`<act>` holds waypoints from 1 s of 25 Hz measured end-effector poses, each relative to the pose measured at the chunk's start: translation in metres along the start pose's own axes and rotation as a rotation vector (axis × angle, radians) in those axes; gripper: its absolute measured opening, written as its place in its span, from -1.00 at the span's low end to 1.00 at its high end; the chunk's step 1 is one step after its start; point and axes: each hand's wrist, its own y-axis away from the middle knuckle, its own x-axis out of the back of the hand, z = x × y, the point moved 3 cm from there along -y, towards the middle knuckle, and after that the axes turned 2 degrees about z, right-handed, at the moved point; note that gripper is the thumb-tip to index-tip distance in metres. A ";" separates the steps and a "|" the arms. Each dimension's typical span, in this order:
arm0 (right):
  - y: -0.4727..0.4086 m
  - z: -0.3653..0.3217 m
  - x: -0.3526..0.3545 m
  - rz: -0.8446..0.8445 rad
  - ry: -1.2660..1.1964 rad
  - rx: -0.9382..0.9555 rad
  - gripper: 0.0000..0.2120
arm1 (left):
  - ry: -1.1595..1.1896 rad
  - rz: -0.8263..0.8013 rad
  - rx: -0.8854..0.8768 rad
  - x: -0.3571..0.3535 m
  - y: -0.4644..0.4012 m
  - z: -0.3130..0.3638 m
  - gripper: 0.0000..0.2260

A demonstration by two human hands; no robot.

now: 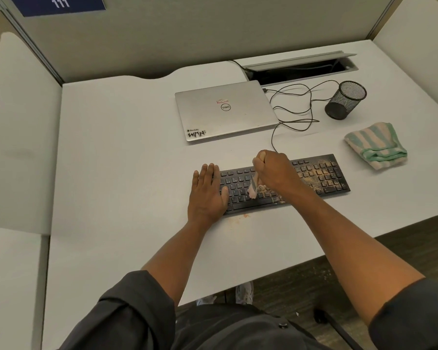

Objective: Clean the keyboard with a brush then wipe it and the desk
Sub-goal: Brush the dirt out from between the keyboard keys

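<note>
**Hidden, cropped and unreadable parts of the view**

The right hand (273, 170) wraps the brush handle, so most of the pale brush (253, 189) is covered; its bristle end is blurred. The same hand and forearm hide the middle keys of the black dusty keyboard (321, 176). The left hand (208, 190) covers the keyboard's left end. Key legends are too small to read. The dark blue sign (61, 3) at the upper left is cut by the frame's top edge. Inside the open grey cable tray (299, 69) everything is dark. The small label on the closed silver laptop (225, 109) is illegible.
</note>
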 end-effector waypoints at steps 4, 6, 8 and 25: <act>0.001 -0.003 -0.011 -0.068 0.003 0.011 -0.70 | 0.003 0.009 -0.003 0.001 0.000 0.000 -0.33; 0.001 -0.004 -0.008 -0.004 -0.059 0.022 -0.69 | 0.001 0.010 -0.005 0.001 0.000 0.000 -0.34; 0.000 -0.005 -0.002 0.052 -0.071 0.006 -0.69 | 0.000 0.014 -0.005 0.001 0.000 0.000 -0.34; 0.015 -0.006 -0.011 0.132 -0.092 -0.018 -0.73 | 0.014 0.012 -0.003 0.001 0.001 0.000 -0.33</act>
